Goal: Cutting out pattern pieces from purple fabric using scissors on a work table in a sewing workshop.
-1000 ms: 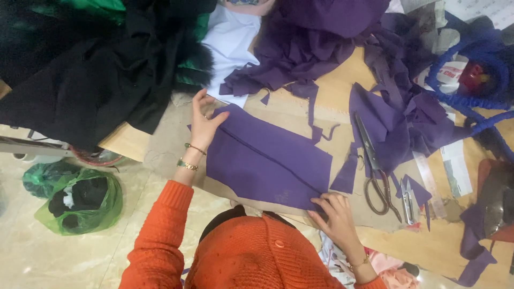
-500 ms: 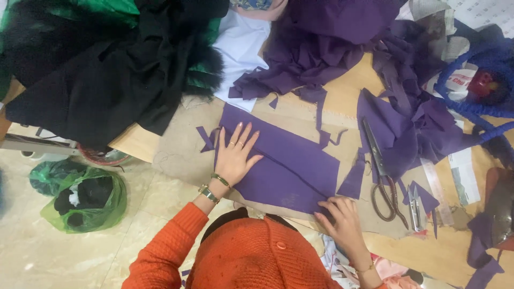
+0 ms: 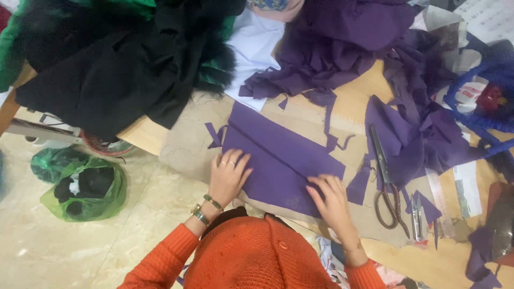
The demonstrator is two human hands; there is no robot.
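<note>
Pressing flat, the left hand [image 3: 229, 175] has slid nearer along the purple fabric piece [image 3: 278, 160], fingers spread, grasping nothing. The right hand [image 3: 330, 200] stays flat on its near right edge, so smoothing looks ongoing.

Matt purple cloth [image 3: 278, 160], metal scissors [image 3: 386, 182]

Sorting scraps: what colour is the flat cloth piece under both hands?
Purple, plain; the flat cloth piece shows best in the head view.

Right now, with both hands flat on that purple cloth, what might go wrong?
The purple fabric piece reaches the table's near edge, so it could slip off. The right hand lies near the scissors and could brush the blades. Loose purple scraps nearby might get mixed in.
</note>
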